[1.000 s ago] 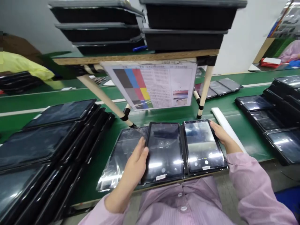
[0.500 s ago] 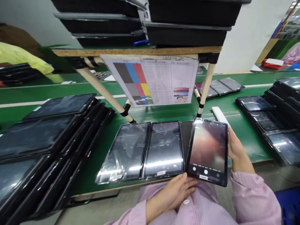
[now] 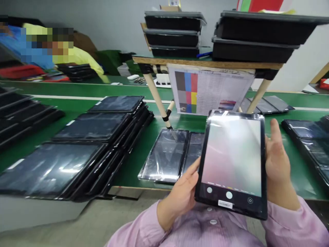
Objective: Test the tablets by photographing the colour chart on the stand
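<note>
Tablet [image 3: 232, 161]: over bench [image 3: 304, 178], face twd cam
Long axis: fore-aft, shutter btn [image 3: 229, 195] end nearest shirt [image 3: 213, 231]
L hand [image 3: 183, 190]: curled on L edge, gripping
R hand [image 3: 277, 161]: at R edge, thumb [image 3: 276, 132] up; other fingers mostly hidden, can't tell grip

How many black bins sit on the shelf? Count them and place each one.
5. The left stack on the shelf has three, one above another; the right stack has two. More could be hidden behind.
</note>
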Available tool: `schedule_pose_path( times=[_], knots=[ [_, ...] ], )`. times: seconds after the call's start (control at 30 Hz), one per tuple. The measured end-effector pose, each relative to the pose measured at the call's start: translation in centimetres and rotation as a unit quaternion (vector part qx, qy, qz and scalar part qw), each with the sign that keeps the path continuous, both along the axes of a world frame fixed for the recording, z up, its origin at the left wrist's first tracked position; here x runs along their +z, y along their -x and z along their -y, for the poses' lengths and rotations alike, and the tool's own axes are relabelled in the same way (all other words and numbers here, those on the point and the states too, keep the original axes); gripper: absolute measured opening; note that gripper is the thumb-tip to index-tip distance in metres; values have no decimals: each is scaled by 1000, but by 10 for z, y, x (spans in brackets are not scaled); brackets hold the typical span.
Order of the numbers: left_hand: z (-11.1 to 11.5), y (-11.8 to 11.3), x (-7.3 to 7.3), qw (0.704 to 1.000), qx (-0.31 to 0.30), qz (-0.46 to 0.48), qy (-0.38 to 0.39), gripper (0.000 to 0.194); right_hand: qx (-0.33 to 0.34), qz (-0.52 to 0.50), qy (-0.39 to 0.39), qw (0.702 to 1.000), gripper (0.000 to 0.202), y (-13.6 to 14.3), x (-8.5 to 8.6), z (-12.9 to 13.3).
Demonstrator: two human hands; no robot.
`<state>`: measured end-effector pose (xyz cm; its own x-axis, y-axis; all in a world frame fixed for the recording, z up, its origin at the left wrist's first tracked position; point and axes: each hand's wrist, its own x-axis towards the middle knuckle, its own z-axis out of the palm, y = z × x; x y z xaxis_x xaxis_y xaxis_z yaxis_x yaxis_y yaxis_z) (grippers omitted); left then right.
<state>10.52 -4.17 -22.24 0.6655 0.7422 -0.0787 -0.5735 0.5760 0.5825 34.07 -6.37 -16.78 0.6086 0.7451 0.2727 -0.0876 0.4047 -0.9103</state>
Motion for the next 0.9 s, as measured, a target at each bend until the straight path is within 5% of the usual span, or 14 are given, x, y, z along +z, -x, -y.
schedule_pose_path(
  times=[0.23, 0.4, 0.5, 0.6, 0.9],
  knots=[
    [-30, 62, -6, 975, 169, -120, -84, 47, 159, 14, -36, 987, 66, 64, -2, -41],
    [-45, 67, -8, 878, 335, -234, -248, 64, 137, -9, 31, 990, 77, 79, -6, -73],
    [-47, 64, -6, 784, 339, -345, -388, 102, 124, 29, 49, 991, 77, 80, -9, -82],
    [-47, 61, -4, 714, 316, -446, -438, 132, 109, 44, 43, 992, 74, 76, -10, -84],
    [-46, 50, -10, 660, 342, -487, -458, 133, 88, 99, 34, 991, 82, 71, -12, -85]
  ],
)
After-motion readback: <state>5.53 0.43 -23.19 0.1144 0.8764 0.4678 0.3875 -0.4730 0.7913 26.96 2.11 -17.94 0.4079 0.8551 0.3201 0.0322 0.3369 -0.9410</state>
